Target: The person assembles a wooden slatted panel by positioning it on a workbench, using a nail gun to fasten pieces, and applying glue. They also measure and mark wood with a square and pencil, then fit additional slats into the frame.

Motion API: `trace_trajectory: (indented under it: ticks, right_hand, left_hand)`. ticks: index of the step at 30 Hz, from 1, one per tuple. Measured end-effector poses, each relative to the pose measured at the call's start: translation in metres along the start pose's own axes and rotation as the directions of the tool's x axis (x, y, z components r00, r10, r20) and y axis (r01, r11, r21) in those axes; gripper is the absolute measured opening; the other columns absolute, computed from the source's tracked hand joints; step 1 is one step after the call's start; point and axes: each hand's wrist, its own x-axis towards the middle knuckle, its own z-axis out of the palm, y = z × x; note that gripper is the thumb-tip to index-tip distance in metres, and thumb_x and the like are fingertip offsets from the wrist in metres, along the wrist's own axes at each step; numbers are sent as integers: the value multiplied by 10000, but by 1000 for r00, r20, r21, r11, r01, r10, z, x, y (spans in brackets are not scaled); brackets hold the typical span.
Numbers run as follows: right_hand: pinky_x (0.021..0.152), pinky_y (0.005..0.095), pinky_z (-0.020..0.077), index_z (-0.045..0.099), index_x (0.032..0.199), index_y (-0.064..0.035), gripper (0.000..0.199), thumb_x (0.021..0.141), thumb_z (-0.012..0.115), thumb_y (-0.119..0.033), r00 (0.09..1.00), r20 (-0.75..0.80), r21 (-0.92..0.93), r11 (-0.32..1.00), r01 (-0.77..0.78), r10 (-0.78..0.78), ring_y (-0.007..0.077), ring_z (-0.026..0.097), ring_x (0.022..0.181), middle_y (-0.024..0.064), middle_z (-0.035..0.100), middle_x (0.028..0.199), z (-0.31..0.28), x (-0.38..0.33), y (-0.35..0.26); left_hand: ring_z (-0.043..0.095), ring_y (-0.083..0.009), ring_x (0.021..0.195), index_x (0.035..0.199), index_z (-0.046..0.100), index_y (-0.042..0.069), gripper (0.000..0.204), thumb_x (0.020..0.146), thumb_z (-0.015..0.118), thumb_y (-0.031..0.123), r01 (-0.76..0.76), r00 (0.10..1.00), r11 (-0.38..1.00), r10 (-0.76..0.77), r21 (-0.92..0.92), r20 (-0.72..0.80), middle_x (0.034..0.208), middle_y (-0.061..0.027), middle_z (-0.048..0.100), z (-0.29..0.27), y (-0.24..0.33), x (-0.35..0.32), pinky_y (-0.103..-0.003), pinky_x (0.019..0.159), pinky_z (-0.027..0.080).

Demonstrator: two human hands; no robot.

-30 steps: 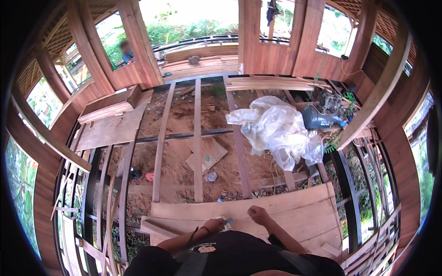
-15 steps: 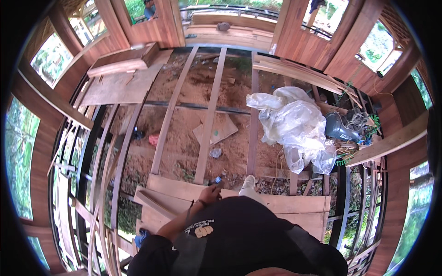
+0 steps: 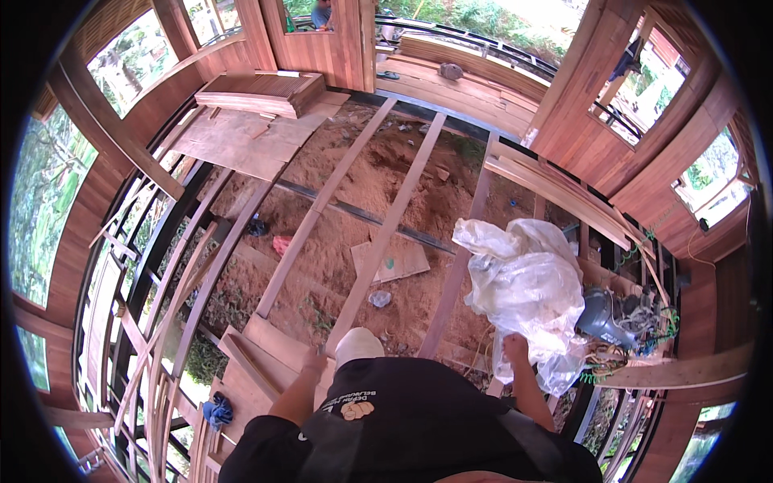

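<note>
My left hand (image 3: 315, 360) is low in front of my dark shirt, over the brown board (image 3: 264, 334). Its fingers are curled, with a small greyish bit at their tips that is too small to name. Out to the right, my right hand (image 3: 515, 348) is raised with its fingers folded in. Behind it in the view lies a heap of clear plastic sheeting (image 3: 527, 278); whether they touch I cannot tell. Between my arms a pale part of my leg (image 3: 360, 346) shows over the floor joists (image 3: 400, 205).
Bare soil (image 3: 354, 241) lies below the open joists. A dark bucket (image 3: 602, 318) with tangled cords stands right of the plastic. Stacked planks (image 3: 555, 189) run along the right, and louvred panels (image 3: 262, 94) lie at the far left. A blue cloth (image 3: 217, 411) sits near left.
My view has turned and moved forward over the joists. The left hand has shifted left, and my right hand has come into view beside the plastic. My leg has moved left.
</note>
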Motion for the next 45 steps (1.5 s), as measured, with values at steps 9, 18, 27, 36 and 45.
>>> trace_trajectory:
  ticks: [9,18,27,36,45]
  right_hand:
    - [542,231,440,614,925,-18,154,926,566,-164,868,-82,382,789,481,-490,80,541,616,14,583,740,40,83,-389]
    - [774,455,493,643,910,-52,274,830,554,-298,955,289,-284,946,158,-72,381,633,866,191,665,869,178,200,-269]
    - [836,458,482,689,961,-62,316,809,534,-291,852,194,-349,846,-404,487,367,618,961,211,663,934,239,186,-161]
    - [830,395,499,704,904,-69,242,797,538,-208,981,61,-512,849,-128,184,302,632,984,169,678,937,200,395,-273]
    - [488,272,468,582,979,14,190,880,595,-148,979,139,523,829,-199,147,149,602,581,89,630,727,198,545,-492]
  left_hand:
    - [631,-359,982,1059,652,27,408,841,536,351,-57,969,870,-70,490,237,1053,-217,650,-6,-51,143,-446,808,498]
    - [632,-226,615,872,634,45,282,815,600,319,-294,953,943,276,154,128,709,-106,642,-146,338,392,-370,541,497]
    - [644,-233,600,967,646,102,242,881,558,311,-642,741,611,649,463,171,724,-108,663,-92,441,555,-398,522,508]
    - [666,-294,896,1154,623,131,400,881,501,397,-566,823,548,425,616,378,1018,-152,672,-46,504,589,-430,740,539]
    - [611,-314,1087,1114,665,91,316,915,458,224,-362,930,561,158,744,333,1166,-160,632,-76,692,578,-452,873,511]
